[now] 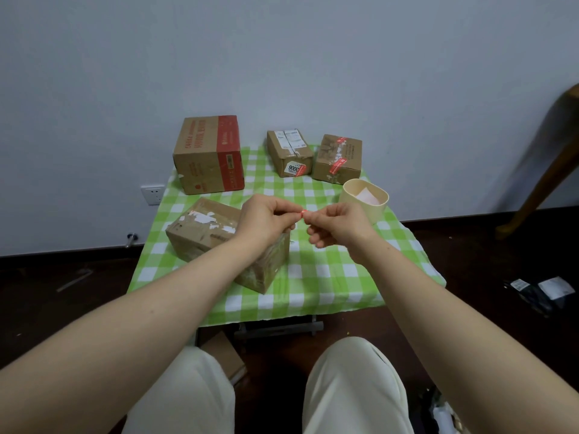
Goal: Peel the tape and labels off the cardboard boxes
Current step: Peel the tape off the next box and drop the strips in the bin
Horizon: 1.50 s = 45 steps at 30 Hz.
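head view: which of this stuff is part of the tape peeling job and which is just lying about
Job: near box, big red-banded box, white-labelled box, red-taped box, red tape scrap pinched by left hand and right hand, cream tub holding paper.
Lying about: wall socket, wooden leg, cardboard under table, floor litter.

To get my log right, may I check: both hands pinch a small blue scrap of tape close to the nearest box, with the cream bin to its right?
Not quite: the head view shows the scrap of tape is red, not blue. The left hand and right hand do pinch it close to the nearest box, with the cream bin to its right.
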Tool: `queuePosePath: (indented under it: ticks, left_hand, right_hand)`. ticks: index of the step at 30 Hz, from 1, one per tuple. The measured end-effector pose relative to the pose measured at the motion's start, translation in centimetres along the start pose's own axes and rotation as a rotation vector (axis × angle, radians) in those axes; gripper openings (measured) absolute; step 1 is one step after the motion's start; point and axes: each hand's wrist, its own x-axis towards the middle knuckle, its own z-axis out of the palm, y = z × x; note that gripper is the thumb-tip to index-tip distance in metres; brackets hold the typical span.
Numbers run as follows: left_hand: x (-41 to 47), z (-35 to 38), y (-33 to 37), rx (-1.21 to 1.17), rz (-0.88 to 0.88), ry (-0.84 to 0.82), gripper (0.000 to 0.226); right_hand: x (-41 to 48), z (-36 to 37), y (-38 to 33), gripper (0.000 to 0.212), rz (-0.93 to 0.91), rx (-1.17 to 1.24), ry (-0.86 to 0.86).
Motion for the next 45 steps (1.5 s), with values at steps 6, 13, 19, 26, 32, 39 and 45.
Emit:
queuePosePath:
  ticks: [6,13,19,26,32,39,45]
  left_hand:
    - [1.3,1.0,1.0,-0.056,-0.091,-0.075,0.016]
    - [4.9,3.7,1.5,-0.115,-0.149,-0.119,0.015]
    - [8.8,5.3,1.2,-0.041,-0.154,-0.091,0.013]
    - [12.5,6.4,1.0,0.02,-0.17,-0.086,0.016]
    - [14.7,6.8,0.2,0.084,-0.173,-0.103,0.014]
    - [15.7,7.2,-0.6,0.106,-0.178,-0.121,0.016]
    - [15.8,7.0,-0.9,0.124,-0.176,-0.132,0.013]
  right_hand:
    - [1.2,-1.7,-0.3,0.018,-0.076,0.041,0.04]
    - [4.1,-4.1,0.2,0.018,-0.158,-0.108,0.221]
    - [8.8,-10.7,0.0,0.018,-0.128,-0.034,0.503]
    - [14.0,-14.2,1.6,0.029,0.012,-0.328,0.557]
    - [15.2,-14.6,1.7,0.016,0.073,-0.561,0.529]
    - [15.4,-14.9,2.5,0.009,0.069,-0.612,0.461]
    - [15.9,-15.0,3.0,0.029,0.067,-0.525,0.488]
